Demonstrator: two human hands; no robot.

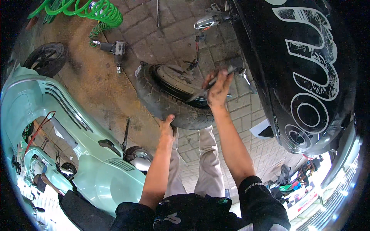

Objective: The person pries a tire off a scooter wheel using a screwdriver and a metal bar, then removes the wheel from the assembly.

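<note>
A black scooter tyre (148, 92) stands tilted in front of my legs, fitted round a wheel with a grey hub (179, 79). My left hand (167, 126) grips the tyre's near edge, thumb on top and fingers mostly hidden beneath. In my right hand (219, 90), fingers wrapped round it, is a flat metal tyre lever (197, 94). Its tip reaches in between tyre and rim on the near right side. From the far side of the hub hangs a cable with a reddish part (197, 48).
A teal scooter (111, 173) stands on the left, a large black panel with white lettering (308, 69) on the right. An impact wrench (116, 49) on a green coiled hose (108, 15) lies on a brown mat (100, 94). Another wheel (46, 57) is at far left.
</note>
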